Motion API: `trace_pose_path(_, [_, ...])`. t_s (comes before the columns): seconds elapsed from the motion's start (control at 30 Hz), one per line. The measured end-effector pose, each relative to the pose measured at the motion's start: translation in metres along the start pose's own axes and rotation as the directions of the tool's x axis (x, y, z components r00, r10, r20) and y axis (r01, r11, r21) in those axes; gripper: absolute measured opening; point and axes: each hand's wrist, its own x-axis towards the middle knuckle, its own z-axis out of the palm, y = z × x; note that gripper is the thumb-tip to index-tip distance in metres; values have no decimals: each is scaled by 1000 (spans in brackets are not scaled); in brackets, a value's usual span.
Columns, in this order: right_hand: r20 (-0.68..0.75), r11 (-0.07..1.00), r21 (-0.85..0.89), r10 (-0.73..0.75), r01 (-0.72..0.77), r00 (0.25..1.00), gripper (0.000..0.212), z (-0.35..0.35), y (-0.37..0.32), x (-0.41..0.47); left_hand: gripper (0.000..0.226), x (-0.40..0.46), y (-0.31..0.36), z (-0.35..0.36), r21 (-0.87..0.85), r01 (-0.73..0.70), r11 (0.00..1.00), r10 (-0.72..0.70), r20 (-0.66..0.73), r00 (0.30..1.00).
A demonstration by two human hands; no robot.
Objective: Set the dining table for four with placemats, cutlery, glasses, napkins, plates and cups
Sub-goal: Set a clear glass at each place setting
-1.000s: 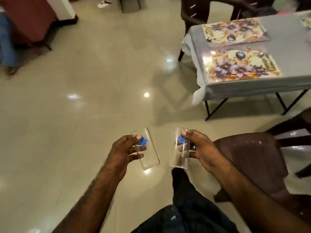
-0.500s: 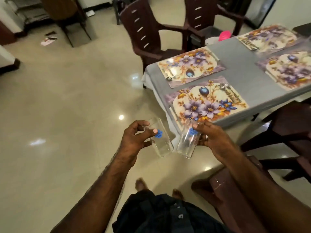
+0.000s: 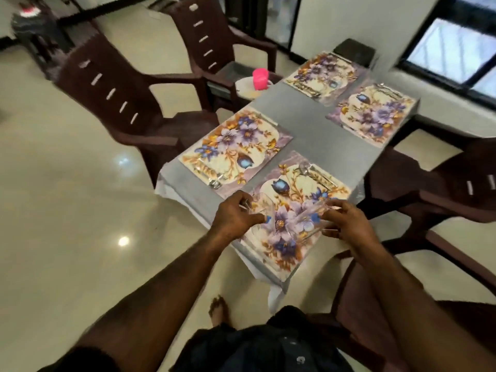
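Two glasses, one clasped in each hand's grip — left hand [image 3: 234,214], right hand [image 3: 346,224] — could clink together and chip above the placemat [image 3: 292,200].

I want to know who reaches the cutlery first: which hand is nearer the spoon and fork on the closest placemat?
Right. The right hand hangs just below the cutlery; the left hand is farther, down to its left.
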Motion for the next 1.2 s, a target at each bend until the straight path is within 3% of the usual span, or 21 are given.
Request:
trace_pose_path(0.2, [-82, 915, -379, -184, 140, 980, 56, 4, -55, 77, 59, 67, 5, 24, 116, -59, 991, 51, 71, 996])
trace_pose_path(0.37, [162, 580, -726, -376, 369, 912, 78, 13, -116, 168, 57, 101, 16, 44, 126, -56, 990, 48, 69, 996])
trace_pose_path(0.6, [555, 49, -812, -242, 581, 796, 70, 45, -177, 251, 59, 151, 36, 62, 115, 35, 993, -29, -57, 998])
trace_pose_path(0.77, [682, -205, -728, -121, 654, 721, 71, 49, -182, 277, 59, 167, 44, 70, 103, 116, 988, -100, -154, 983])
trace_pose_path(1.2, [715, -242, -695, -139, 677, 685, 67, 30, -158, 339, 57, 173, 73, 73, 103, 182, 978, -160, -193, 968])
